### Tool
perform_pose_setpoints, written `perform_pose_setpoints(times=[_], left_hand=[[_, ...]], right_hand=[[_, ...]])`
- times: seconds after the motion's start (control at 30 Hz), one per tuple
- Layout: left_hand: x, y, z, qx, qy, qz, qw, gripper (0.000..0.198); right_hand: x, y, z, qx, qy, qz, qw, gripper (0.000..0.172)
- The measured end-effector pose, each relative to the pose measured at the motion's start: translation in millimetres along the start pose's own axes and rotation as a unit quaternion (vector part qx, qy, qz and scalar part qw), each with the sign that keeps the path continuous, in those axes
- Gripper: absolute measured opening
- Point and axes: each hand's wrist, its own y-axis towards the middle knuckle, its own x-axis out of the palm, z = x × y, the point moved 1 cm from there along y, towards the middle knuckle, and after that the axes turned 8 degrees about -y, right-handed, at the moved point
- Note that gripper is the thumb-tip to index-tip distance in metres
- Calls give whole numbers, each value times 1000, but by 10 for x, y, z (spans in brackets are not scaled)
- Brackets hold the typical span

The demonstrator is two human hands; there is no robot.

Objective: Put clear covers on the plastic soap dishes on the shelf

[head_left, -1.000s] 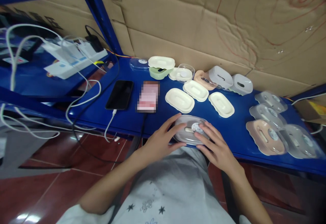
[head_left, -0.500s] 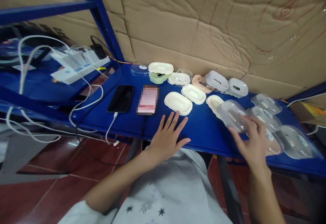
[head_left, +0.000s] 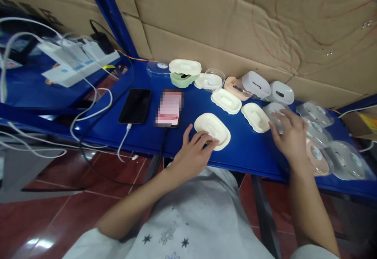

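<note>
Cream tray point(head_left: 212, 130) lies near the front edge of the blue shelf point(head_left: 241, 153), the left hand point(head_left: 193, 155) curled over its near rim, fingers bent on it. Further right, the right hand point(head_left: 290, 137) rests spread fingers on a clear lid point(head_left: 272, 111), seemingly not gripping it.

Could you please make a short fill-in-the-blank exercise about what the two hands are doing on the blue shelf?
1. The left hand rests on a ____-coloured oval tray.
2. The right hand touches a ____ plastic case.
3. The black phone lies to the ____ of the blurred-screen phone.

Missing words: cream; clear; left
</note>
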Motion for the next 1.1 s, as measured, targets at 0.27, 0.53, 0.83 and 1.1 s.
perform_pose_setpoints(times=[0.27, 0.53, 0.83, 1.1], left_hand=[[-48, -42, -25, 50, -37, -7, 998, 47], [93, 1, -78, -14, -56, 77, 995, 26], [43, 17, -53, -4, -37, 85, 996, 12], [84, -18, -74, -43, -70, 102, 991, 43]], right_hand=[[123, 895, 26, 115, -38, -97, 988, 51], [470, 1084, 157, 173, 27, -114, 978, 45], [480, 1164, 251, 218, 44, 23, 975, 31], [-61, 690, -437, 9, 112, 190, 975, 36]])
